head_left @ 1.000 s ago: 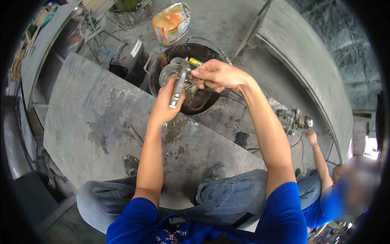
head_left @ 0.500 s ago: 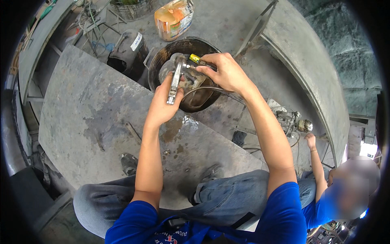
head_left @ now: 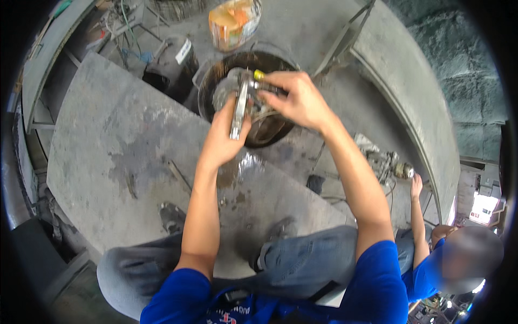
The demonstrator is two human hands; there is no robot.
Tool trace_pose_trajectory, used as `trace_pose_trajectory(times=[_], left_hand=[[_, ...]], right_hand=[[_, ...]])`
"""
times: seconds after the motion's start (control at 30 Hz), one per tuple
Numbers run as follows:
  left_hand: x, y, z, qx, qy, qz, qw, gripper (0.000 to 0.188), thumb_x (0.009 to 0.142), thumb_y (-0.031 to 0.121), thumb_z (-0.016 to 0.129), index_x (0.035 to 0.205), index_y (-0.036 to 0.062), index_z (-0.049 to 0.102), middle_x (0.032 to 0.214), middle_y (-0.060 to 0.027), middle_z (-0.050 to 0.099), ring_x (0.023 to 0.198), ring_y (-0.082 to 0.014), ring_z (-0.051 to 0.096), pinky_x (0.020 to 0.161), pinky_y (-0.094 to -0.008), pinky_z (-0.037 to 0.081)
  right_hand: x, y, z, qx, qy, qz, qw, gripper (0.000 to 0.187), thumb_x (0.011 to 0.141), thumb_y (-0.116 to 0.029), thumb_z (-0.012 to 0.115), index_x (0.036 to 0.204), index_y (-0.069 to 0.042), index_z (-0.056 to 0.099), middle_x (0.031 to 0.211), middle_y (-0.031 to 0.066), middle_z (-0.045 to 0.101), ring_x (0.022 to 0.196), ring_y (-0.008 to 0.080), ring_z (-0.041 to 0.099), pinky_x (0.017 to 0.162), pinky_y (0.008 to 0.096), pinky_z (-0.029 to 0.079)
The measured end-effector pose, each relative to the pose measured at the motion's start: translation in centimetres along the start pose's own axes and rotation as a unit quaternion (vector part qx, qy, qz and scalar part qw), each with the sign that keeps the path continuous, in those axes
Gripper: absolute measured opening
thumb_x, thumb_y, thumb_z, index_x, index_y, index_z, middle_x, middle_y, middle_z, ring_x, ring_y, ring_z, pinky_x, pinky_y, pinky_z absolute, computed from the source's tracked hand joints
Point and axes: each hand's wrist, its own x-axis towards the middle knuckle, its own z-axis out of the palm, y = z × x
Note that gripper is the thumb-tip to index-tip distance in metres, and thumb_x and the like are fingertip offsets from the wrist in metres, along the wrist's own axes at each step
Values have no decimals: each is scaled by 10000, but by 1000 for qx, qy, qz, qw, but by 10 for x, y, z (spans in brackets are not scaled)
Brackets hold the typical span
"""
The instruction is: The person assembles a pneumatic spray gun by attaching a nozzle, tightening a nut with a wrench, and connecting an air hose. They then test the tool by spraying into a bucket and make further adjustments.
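My left hand is closed round a grey metal machine part with a long silver arm pointing back toward me. The part is over a round, dirty metal bucket; its rounded far body is partly hidden by my fingers. My right hand is closed round a dark-handled tool with a yellow end, held against the part's right side. Motion blur and my fingers hide the tool's kind and its tip.
A low, stained metal plate lies before my feet, bearing loose rods. Beyond stand a dark canister and an orange-and-white container. At right, a co-worker's hand is by a metal assembly, beneath a curved metal sheet.
The held part and my left hand have shifted slightly right. My right hand keeps its grip beside it. The co-worker's hand has moved a little.
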Motion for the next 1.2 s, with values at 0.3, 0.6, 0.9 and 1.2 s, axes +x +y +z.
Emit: trace_pose_trajectory(times=[0.3,0.6,0.9,1.2], left_hand=[[5,-3,-4,10,-19,8,1000,507,947,91,636,1389,-108,488,1094,-253,702,1024,-369,707,931,-400,521],[-7,-2,15,-34,-2,-8,999,461,951,91,630,1354,-90,496,980,-244,698,908,-377,725,826,-413,536],[-7,2,15,-2,18,60,998,433,950,44,616,1350,-73,497,943,-222,700,838,-357,725,776,-403,539],[-17,6,17,-59,-6,80,995,362,933,-16,623,1288,-35,555,852,-79,662,744,-166,625,711,-299,498]], right_hand=[[-4,-19,5,-103,68,-5,992,234,850,-119,754,994,54,694,932,223,718,839,429,694,727,467,562],[5,-33,-20,79,-69,207,973,340,844,-187,818,1054,72,750,696,167,705,580,207,678,576,344,535],[-14,-50,-22,-33,13,191,981,306,866,-196,832,1007,63,750,753,88,718,596,78,555,572,283,470],[-32,-39,-25,66,17,124,990,284,902,-210,787,1005,52,755,715,90,679,618,95,512,556,301,418]])
